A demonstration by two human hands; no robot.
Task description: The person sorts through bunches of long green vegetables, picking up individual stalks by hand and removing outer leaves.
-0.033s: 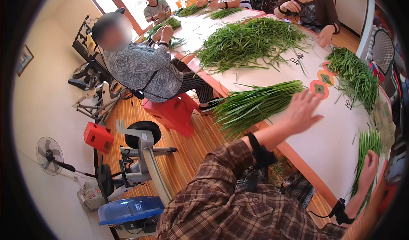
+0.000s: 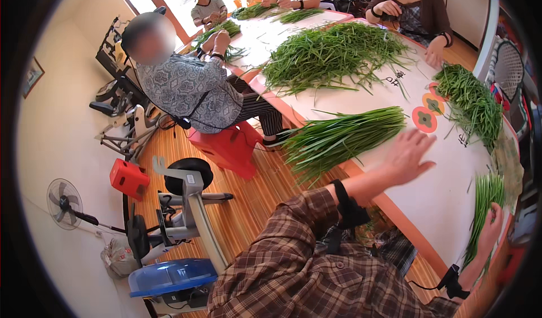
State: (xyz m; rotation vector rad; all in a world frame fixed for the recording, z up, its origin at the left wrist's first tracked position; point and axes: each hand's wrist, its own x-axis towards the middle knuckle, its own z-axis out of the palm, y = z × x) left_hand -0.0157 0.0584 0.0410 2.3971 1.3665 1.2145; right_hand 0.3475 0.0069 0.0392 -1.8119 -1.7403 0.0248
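Note:
My left hand [image 2: 405,159] hovers palm down over the white table, its fingers spread with nothing in them. Beside it, on the left, a thick bundle of long green garlic chives [image 2: 350,134] lies with its leafy ends drooping past the table edge. My right hand [image 2: 490,227] is at the table's right end, over a narrower bundle of chives [image 2: 486,196] with pale, evened ends. Its fingers are curled, and whatever they may hold is too small to make out.
A large loose heap of chives [image 2: 336,55] covers the table's far part; another pile [image 2: 471,101] lies along the right edge. Several people sit around, one on a red stool [image 2: 228,148] at left. Exercise equipment [image 2: 195,205] and a fan [image 2: 64,204] stand left.
My left hand has shifted slightly right and nearer, away from the thick bundle. My right hand's fingers have moved a little. Across the table, a person's hand has lowered towards the right-hand pile.

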